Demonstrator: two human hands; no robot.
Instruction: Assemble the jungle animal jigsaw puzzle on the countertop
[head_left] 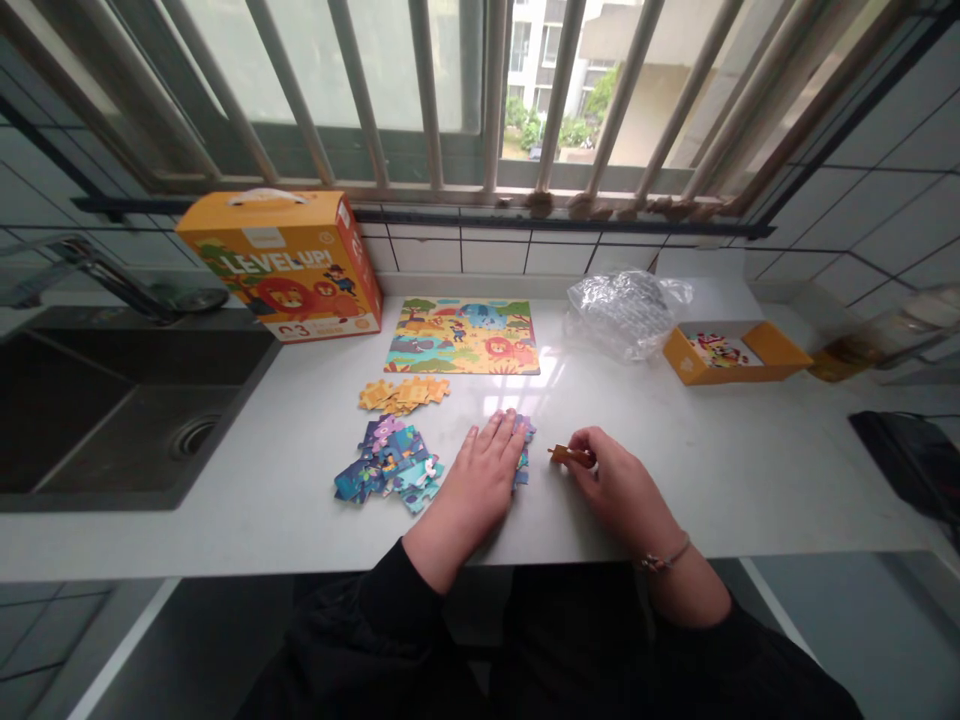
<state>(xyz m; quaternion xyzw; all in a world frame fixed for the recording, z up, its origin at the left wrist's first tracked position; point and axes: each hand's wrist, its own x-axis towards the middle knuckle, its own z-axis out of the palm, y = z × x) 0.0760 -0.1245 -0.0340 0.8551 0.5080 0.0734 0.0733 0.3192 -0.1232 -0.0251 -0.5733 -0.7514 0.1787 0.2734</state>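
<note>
Your left hand (480, 478) is open and flat, palm down on the bench (720, 500), not gripping anything. Its fingertips (510, 432) rest against a small strip of blue jigsaw pieces (523, 452) just past the hand's edge, and part of the strip looks tucked under them. Your right hand (616, 490) is closed in a pinch on an orange jigsaw piece (568, 456), which points left toward that strip, near it but apart. You can't tell whether the piece touches the bench. A beaded bracelet (664, 558) sits on your right wrist. Just left of your left hand is a loose heap of blue and purple jigsaw pieces (390, 462), with a smaller pile of orange jigsaw pieces (403, 395) behind it. Further back, a jungle-animal jigsaw picture (462, 337) lies flat. Behind that on the left stands an orange LEVEL UP! box (281, 265) with a white handle. On the right are a crumpled clear plastic bag (622, 313) and an open orange box tray (739, 352). A dark steel sink (127, 410) is set in the bench on the left, under the barred window (450, 90).
</note>
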